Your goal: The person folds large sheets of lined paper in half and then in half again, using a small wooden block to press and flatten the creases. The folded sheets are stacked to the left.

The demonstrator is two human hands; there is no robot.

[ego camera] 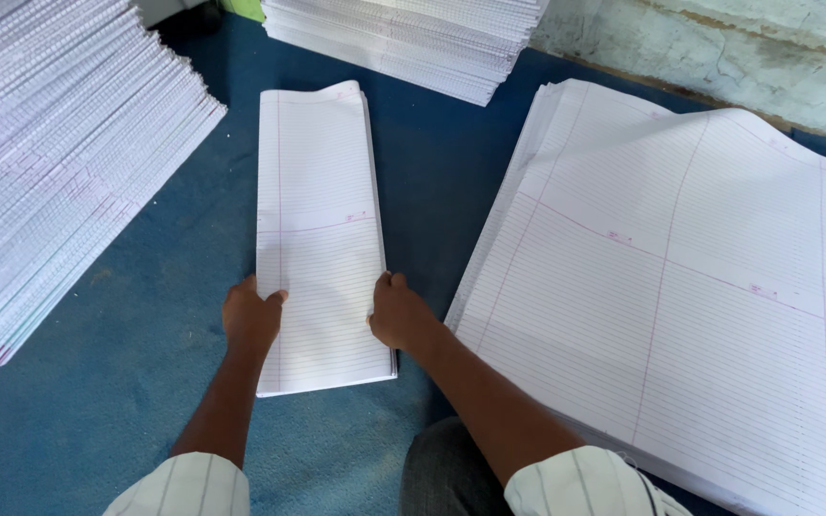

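A narrow folded bundle of white ruled paper (319, 220) lies lengthwise on the blue floor covering (126, 315) in front of me. My left hand (250, 315) grips its left edge near the lower end, thumb on top of the sheet. On the opposite side, my right hand (399, 313) holds the right edge at about the same height. Both forearms reach in from the bottom of the view, with striped white cuffs showing.
A large pile of unfolded ruled sheets (690, 287) lies to the right. A tall fanned stack of folded paper (59, 153) fills the left side. Another stack (413, 38) sits at the top centre, beside a worn pale wall (738, 48).
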